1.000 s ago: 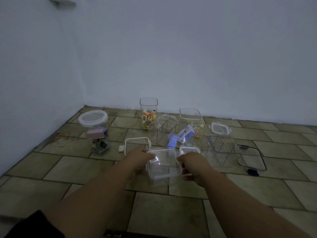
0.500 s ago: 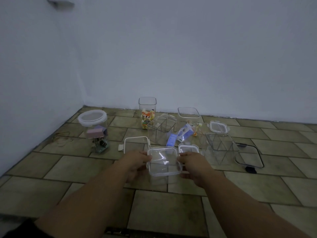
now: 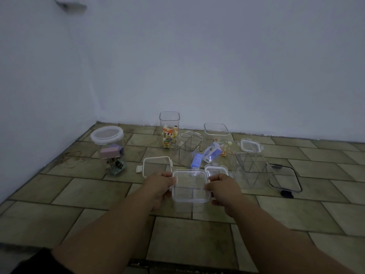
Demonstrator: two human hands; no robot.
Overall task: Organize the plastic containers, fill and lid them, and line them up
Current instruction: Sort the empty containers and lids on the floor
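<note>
The square container point(image 3: 191, 185) is clear plastic with a white-edged rim and rounded corners. It holds nothing and has no lid on it. It sits at the near centre of the scene, between both hands. The left hand point(image 3: 160, 184) grips its left side, thumb on the rim and fingers curled round the wall. The right hand point(image 3: 223, 186) grips the right side in the same way. Whether the base rests on the floor or is held just above it cannot be told.

The surface is a floor point(image 3: 88, 186) of olive-brown rectangular tiles, meeting plain pale walls point(image 3: 197, 66) at a far left corner. The light is dim.

- Far left: a round jar point(image 3: 109, 149) with a white-rimmed lid on, holding binder clips and pink and purple blocks.
- Far centre: a tall container point(image 3: 169, 129), upright and open, holding snack packets.
- Just beyond the hands: a white-rimmed lid point(image 3: 156, 166) and a smaller lid point(image 3: 216, 170), both flat on the tiles.
- Centre: a tilted divided container point(image 3: 184, 149), with blue packets point(image 3: 212, 154) to its right.
- Right: a second divided container point(image 3: 252, 169), and beside it a black-rimmed lid point(image 3: 286, 179) lying flat.

The square container's opening faces up. Its outline is close to square, so no long axis stands out; its side walls run near to far.
</note>
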